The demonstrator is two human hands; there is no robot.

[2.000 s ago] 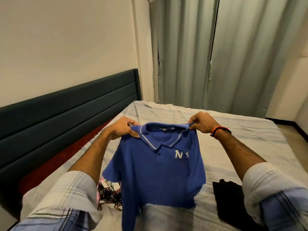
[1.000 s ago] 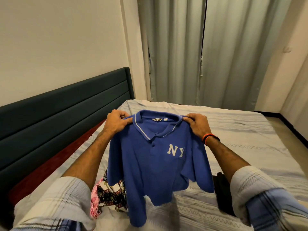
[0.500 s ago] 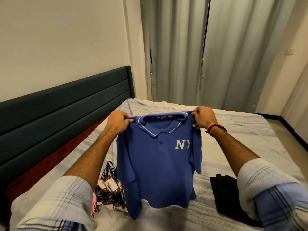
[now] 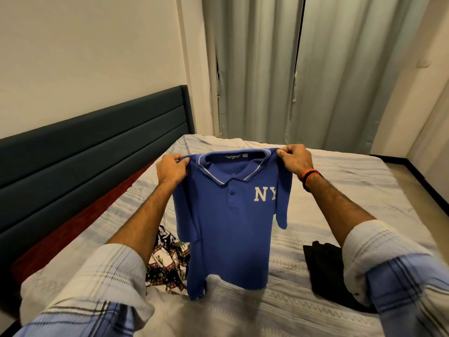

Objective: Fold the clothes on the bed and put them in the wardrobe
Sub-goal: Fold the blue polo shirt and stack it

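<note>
Holding a blue polo shirt [image 4: 230,227] up by its shoulders above the bed [image 4: 352,190], a person pinches the fabric with the left hand [image 4: 171,170] and the right hand [image 4: 295,159], fingers curled tight on either side of the collar. Compared with a second ago the hands have drawn wider apart and lifted: the collar is now stretched flat, the white "NY" lettering faces the camera squarely, and the body of the shirt hangs straighter, its hem just brushing the striped sheet. That suggests the shake-out is done and the shirt is ready to be laid down for folding; nothing has yet been folded, and no wardrobe is in view.

Three garments can be counted: the one blue shirt in the air, one patterned garment [image 4: 170,259] crumpled on the bed below the left forearm, and one black garment [image 4: 325,271] lying on the bed under the right forearm. One orange-and-black band [image 4: 309,176] circles the right wrist. One dark headboard [image 4: 85,154] runs along the left, and two grey curtain panels [image 4: 303,69] hang behind.
</note>
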